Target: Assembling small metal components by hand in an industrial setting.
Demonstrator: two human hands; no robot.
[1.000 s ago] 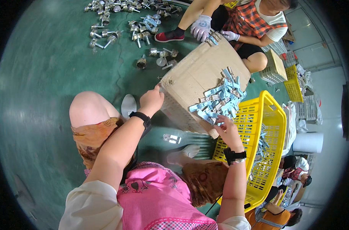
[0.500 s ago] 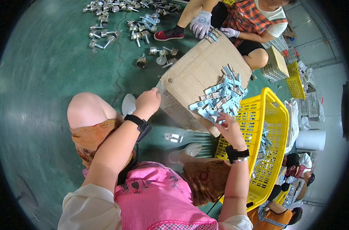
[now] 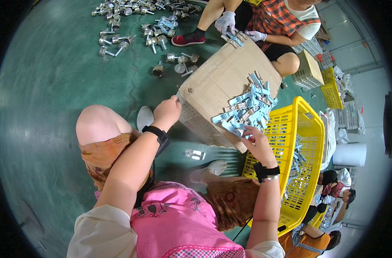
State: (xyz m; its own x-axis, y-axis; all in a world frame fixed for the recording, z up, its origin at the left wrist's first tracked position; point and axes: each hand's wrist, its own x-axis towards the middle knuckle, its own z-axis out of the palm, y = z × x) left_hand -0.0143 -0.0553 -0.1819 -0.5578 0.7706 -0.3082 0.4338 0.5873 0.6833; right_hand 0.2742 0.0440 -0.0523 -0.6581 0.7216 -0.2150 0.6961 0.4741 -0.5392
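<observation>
A heap of light blue clips [image 3: 258, 103], some with grey-brown parts, lies on the right side of a cardboard sheet [image 3: 217, 69] covering a box-like stand. At the heap's near edge, my right hand [image 3: 259, 145] has its thumb and fingers bent around a blue clip [image 3: 235, 127]. My left hand [image 3: 167, 112] is closed beside the stand's near-left corner, fingers curled; whatever they hold is hidden. Across the stand, a co-worker's gloved hands [image 3: 227, 22] are at several clips [image 3: 235, 39] on the far edge.
A yellow basket [image 3: 294, 124] with more clips inside stands against the stand's right side. Round metal parts with stems [image 3: 159, 32] are scattered over the green floor at the far left. A small white-and-black piece [image 3: 195, 154] lies near my feet. Other people [image 3: 308, 245] sit at the lower right.
The co-worker's gloved hand has shifted slightly over the clips at the far edge. My two hands stay nearly where they were.
</observation>
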